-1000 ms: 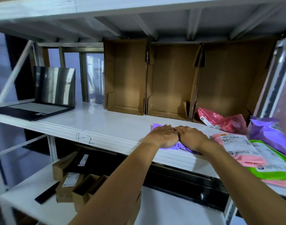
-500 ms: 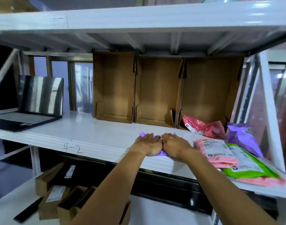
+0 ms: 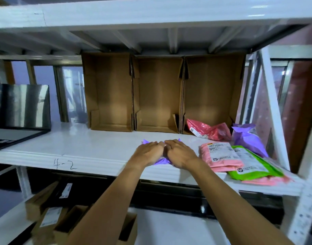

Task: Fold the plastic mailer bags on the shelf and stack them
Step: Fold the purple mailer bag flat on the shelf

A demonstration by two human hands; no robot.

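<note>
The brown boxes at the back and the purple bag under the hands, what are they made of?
Brown boxes: likely corrugated cardboard, matte, with creased flaps. Purple bag: probably thin plastic film, smooth, crumpled at its visible edges.

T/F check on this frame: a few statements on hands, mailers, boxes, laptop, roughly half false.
1. The left hand and the right hand both press on a purple mailer on the shelf. True.
2. All three cardboard boxes are packed with bags. False: the left and middle ones show empty; a crumpled red bag lies at the right one's mouth.
3. A green mailer lies right of the hands. True.
4. The laptop is closed, right of the boxes. False: it is open, at the left.
</note>
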